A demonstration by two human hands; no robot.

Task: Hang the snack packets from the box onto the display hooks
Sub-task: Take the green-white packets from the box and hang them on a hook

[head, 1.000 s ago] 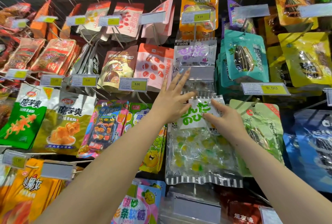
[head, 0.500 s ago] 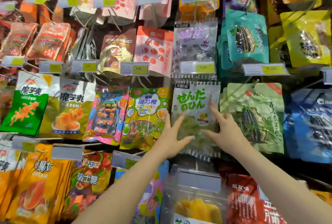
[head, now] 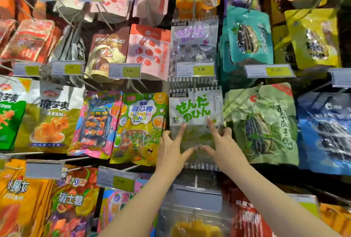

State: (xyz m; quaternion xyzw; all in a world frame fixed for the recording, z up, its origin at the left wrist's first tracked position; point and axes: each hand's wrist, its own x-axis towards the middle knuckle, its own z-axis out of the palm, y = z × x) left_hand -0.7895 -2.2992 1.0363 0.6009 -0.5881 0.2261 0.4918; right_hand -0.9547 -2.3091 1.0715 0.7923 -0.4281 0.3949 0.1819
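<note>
A clear candy packet (head: 195, 107) with a white top and green lettering hangs from a display hook (head: 194, 85) in the middle row. My left hand (head: 173, 148) lies flat on the packet's lower left, fingers spread. On the lower right lies my right hand (head: 223, 146), fingers also spread, thumb at the packet's right edge. Both palms press on the see-through part with green candies; neither hand grips it. The box is out of view.
Around it hang a yellow-green sour candy bag (head: 141, 126) to the left, a green sunflower-seed bag (head: 263, 122) to the right and a purple-lettered clear packet (head: 193, 46) above. Price tags (head: 196, 69) stick out on hook ends. A grey tag (head: 197, 197) juts out below my wrists.
My hands have slid from the packet's top at the hook down to its lower half. The packet now hangs straight from the hook, and the view has shifted closer.
</note>
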